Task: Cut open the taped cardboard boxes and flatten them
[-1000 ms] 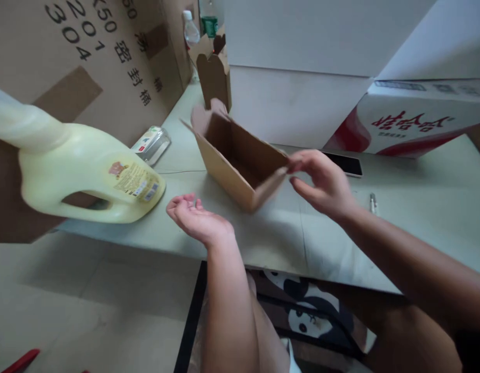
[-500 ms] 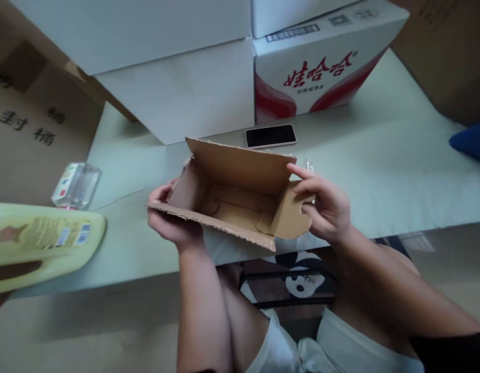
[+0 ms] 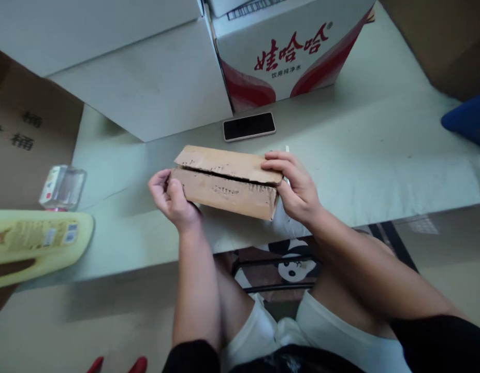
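A small brown cardboard box (image 3: 224, 192) is between my hands over the table, its flaps folded over the top with a narrow dark gap between them. My left hand (image 3: 173, 199) grips its left end, thumb on the near face and fingers behind. At the right end, my right hand (image 3: 296, 184) has its fingers laid on the far flap and its thumb near the corner, closed around the edge. The inside of the box is hidden. Behind the box lies a dark-screened phone (image 3: 249, 126). A small white object shows just beyond my right fingers, too covered to name.
White cartons, one with red lettering (image 3: 286, 62), stand along the back of the pale green table (image 3: 379, 171). At left are a clear bottle (image 3: 64, 187) on its side and a yellow jug (image 3: 41, 243). A blue object (image 3: 467, 122) sits at the right edge.
The box stood open with its inside showing; now its flaps are folded over. My right hand has moved from the side flap to the top flap. The view has shifted slightly.
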Demonstrator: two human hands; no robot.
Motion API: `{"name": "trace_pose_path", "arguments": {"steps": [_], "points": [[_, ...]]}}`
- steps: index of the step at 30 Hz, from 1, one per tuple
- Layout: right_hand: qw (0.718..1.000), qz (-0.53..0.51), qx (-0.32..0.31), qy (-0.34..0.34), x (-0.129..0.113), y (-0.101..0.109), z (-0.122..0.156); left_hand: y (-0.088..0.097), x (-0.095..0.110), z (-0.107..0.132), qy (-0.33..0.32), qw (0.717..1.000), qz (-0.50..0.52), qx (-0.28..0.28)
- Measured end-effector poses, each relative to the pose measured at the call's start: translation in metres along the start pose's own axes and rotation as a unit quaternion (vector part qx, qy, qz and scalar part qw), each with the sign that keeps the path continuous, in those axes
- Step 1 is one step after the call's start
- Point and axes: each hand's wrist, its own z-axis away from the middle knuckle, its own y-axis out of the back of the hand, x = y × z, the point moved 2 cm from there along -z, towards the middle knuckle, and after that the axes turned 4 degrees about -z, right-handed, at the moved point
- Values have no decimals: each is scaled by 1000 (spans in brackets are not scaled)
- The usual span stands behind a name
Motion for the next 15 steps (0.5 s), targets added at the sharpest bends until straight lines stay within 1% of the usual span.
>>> {"name": "trace_pose_path", "arguments": {"steps": [4, 7, 10, 12, 15], "points": [[998, -30, -50, 19, -4, 4, 4, 11, 1, 9, -17, 998, 59, 2], [997, -18, -72, 17, -7, 8, 8, 17, 7, 25, -26, 998, 64, 11], [998, -22, -53, 1, -2, 19, 12, 17, 21, 51, -25, 999, 43, 3], [999, -39, -29, -18, 4, 30, 14, 18, 32, 70, -22, 999, 15, -23], [997, -53, -33, -43, 8, 45, 18, 27, 48, 90, -73, 994, -58, -65]]}}
